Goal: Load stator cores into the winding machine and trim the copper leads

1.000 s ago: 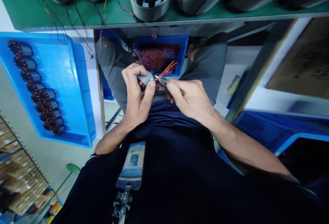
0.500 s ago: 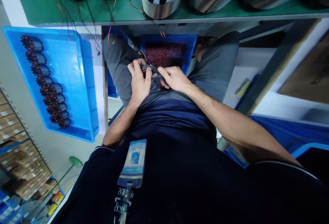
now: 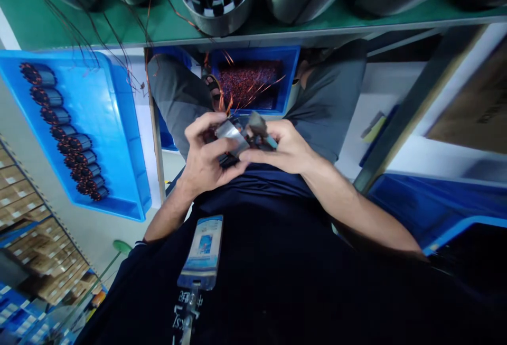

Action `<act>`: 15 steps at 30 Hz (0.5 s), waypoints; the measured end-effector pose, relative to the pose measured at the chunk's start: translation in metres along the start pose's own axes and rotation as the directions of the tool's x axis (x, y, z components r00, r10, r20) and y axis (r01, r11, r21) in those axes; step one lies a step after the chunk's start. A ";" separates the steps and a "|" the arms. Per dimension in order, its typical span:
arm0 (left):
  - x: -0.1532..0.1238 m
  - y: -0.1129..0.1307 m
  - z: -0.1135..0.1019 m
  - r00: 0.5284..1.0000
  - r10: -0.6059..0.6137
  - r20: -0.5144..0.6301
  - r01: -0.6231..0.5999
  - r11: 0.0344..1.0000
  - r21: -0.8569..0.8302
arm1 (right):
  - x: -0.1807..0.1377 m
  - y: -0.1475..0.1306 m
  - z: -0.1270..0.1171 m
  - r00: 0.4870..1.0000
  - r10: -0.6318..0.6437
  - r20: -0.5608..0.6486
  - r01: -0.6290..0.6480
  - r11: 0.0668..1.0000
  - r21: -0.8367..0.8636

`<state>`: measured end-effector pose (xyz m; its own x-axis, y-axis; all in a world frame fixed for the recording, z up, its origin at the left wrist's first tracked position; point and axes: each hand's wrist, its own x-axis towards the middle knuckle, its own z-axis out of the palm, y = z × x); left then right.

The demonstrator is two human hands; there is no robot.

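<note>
In front of my lap, my left hand (image 3: 209, 155) is wrapped round a small wound motor stator (image 3: 233, 136), a shiny steel cylinder with dark ends. Loose copper wires (image 3: 253, 94) fan upward beyond it. My right hand (image 3: 291, 147) is closed beside the stator, its thumb against the near side. Between its fingers is a dark, blurred object with a light-blue part (image 3: 272, 141); its kind cannot be made out. Below the hands stands a blue bin (image 3: 293, 78) holding a heap of copper wire scraps (image 3: 249, 83).
A blue tray (image 3: 119, 133) at left holds rows of similar stators (image 3: 73, 141). Large metal cylinders (image 3: 219, 17) stand along the green bench (image 3: 166, 28), with long wires hanging over its edge. Another blue bin (image 3: 447, 239) is at right.
Both hands have moved nearer to my body, and the stator has turned so its steel side shows. Copper wires now fan out above the hands. The view has shifted slightly.
</note>
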<state>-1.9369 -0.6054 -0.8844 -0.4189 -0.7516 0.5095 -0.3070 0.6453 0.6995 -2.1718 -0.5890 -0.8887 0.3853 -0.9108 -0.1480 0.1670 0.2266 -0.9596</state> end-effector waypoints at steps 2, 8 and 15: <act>0.002 0.013 -0.002 0.995 -0.092 -0.030 0.082 0.966 -0.244 | -0.012 -0.008 0.000 0.990 -0.137 -0.028 0.134 0.988 -0.081; 0.007 0.065 -0.012 0.724 -0.521 0.453 0.669 0.370 -0.644 | -0.031 -0.027 -0.001 0.952 -0.304 0.034 0.299 0.903 -0.307; 0.016 0.064 -0.021 0.730 -0.468 0.498 0.683 0.463 -0.565 | -0.042 -0.047 -0.003 0.965 -0.257 0.044 0.248 0.851 -0.462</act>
<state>-1.9453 -0.5796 -0.8209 -0.5875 -0.7827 -0.2054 0.0544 -0.2915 0.9550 -2.1983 -0.5622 -0.8383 0.3688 -0.9225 0.1144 -0.1816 -0.1923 -0.9644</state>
